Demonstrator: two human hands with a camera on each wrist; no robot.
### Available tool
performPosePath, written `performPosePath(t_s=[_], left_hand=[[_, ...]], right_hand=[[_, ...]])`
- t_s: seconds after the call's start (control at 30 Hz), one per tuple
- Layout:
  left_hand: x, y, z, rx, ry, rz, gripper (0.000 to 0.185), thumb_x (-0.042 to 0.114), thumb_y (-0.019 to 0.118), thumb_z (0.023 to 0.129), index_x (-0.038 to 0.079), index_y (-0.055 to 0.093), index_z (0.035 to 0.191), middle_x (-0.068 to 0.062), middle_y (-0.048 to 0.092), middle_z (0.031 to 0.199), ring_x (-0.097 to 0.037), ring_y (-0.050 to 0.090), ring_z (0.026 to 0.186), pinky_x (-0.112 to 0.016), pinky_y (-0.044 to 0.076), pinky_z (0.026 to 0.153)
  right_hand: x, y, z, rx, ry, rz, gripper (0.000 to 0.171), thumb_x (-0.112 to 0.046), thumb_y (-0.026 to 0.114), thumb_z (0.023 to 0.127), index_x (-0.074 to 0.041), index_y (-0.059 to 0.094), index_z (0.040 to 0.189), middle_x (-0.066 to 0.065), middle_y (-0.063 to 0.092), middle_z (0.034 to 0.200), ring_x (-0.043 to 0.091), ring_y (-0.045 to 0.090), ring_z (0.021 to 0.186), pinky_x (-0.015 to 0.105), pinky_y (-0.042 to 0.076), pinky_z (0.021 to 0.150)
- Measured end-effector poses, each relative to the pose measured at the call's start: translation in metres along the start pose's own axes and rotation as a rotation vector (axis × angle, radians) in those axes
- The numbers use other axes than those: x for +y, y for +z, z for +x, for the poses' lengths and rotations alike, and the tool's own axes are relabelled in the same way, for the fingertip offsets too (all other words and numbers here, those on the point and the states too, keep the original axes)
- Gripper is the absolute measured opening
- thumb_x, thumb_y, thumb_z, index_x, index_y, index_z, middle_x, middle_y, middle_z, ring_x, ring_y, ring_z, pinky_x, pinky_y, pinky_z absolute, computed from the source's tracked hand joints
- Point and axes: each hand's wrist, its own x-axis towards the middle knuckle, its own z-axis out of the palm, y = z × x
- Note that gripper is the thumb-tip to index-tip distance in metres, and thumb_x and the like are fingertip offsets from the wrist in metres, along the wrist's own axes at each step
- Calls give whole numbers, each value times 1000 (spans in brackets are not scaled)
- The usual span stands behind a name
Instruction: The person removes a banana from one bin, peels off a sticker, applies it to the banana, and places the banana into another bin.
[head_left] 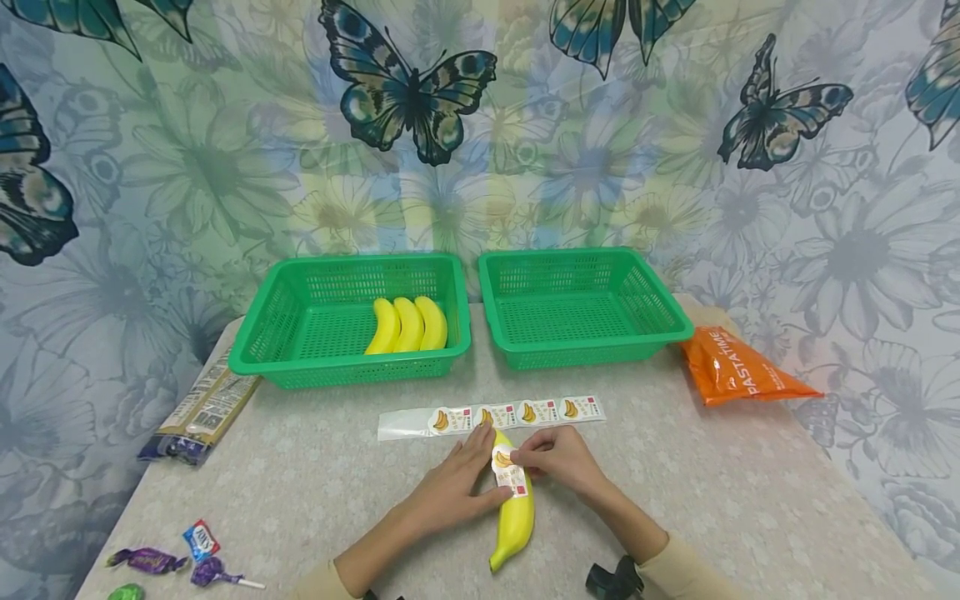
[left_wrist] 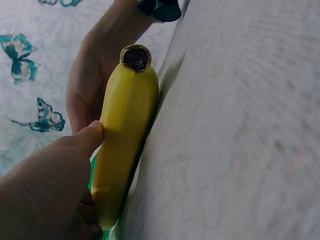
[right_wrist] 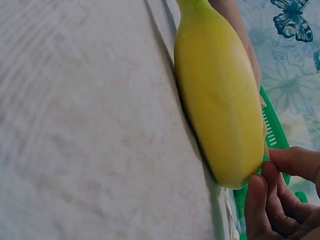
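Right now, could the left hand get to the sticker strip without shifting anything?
Probably yes: the left hand rests on the banana, and the sticker strip lies just beyond its fingertips on bare table, nothing between.

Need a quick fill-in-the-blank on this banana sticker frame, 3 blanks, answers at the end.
1. The left basket holds ___ bananas.
2. The right basket beside it is ___.
3. The right hand pinches a ___ on the banana lying on the table, while the left hand steadies the fruit.
Missing words: three; empty; sticker
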Motion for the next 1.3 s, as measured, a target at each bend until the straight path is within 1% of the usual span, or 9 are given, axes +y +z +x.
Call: performPosePath(t_s=[0.4, 0.67, 0.83, 0.97, 1.03, 1.17, 1.23, 1.3], left_hand=[[2, 3, 0, -4, -14, 4, 93, 66, 49, 91, 6, 19, 156, -8, 14, 165, -23, 13, 153, -50, 22, 122], [1, 5, 1, 25, 3, 28, 93, 64, 51, 91, 4, 20, 155, -11, 17, 164, -27, 16, 152, -51, 23, 121], [2, 5, 1, 20, -3, 23, 94, 65, 51, 91, 5, 20, 155, -10, 15, 164, -26, 15, 152, -50, 23, 121], [3, 5, 1, 15, -7, 31, 96, 67, 51, 90, 5, 19, 156, -9, 14, 165, -25, 14, 152, -49, 23, 121], [3, 4, 1, 16, -10, 37, 96, 67, 51, 90, 6, 18, 156, -8, 13, 165, -25, 14, 152, -48, 23, 122], [2, 4, 1, 28, -23, 20, 93, 67, 48, 91, 6, 20, 156, -7, 15, 165, -23, 14, 153, -47, 22, 122], [2, 4, 2, 37, -30, 9, 91, 66, 47, 92, 6, 21, 155, -7, 16, 164, -22, 14, 152, -47, 21, 122], [3, 4, 3, 47, -26, 17, 91, 66, 46, 92, 4, 22, 155, -9, 17, 164, -23, 16, 152, -48, 21, 122]], right_hand=[[4, 3, 0, 57, -23, -79, 22, -24, 80, 80, -3, 74, 79, 1, 68, 65, 10, 58, 57, 25, 52, 53], [6, 4, -2, 93, -25, -43, 18, -19, 77, 81, -2, 73, 79, 4, 67, 66, 12, 58, 57, 23, 49, 52], [5, 3, -1, 114, -21, -47, 19, -20, 79, 80, -2, 73, 79, 3, 66, 65, 11, 56, 57, 22, 47, 51], [6, 2, 1, 114, -10, -54, 21, -22, 80, 79, -2, 73, 79, 3, 67, 65, 10, 56, 57, 23, 48, 52], [8, 1, 3, 105, 3, -45, 22, -22, 81, 79, -2, 72, 80, 3, 67, 66, 10, 58, 58, 24, 51, 53], [10, 0, 5, 74, 34, -11, 26, -23, 80, 80, 1, 71, 84, 5, 70, 70, 10, 62, 61, 27, 57, 57], [11, 0, 6, 61, 52, -5, 28, -24, 80, 80, 2, 71, 86, 5, 71, 72, 10, 63, 61, 27, 58, 58], [12, 1, 6, 56, 63, -27, 29, -25, 80, 80, 2, 72, 87, 5, 70, 70, 10, 62, 59, 27, 57, 56]])
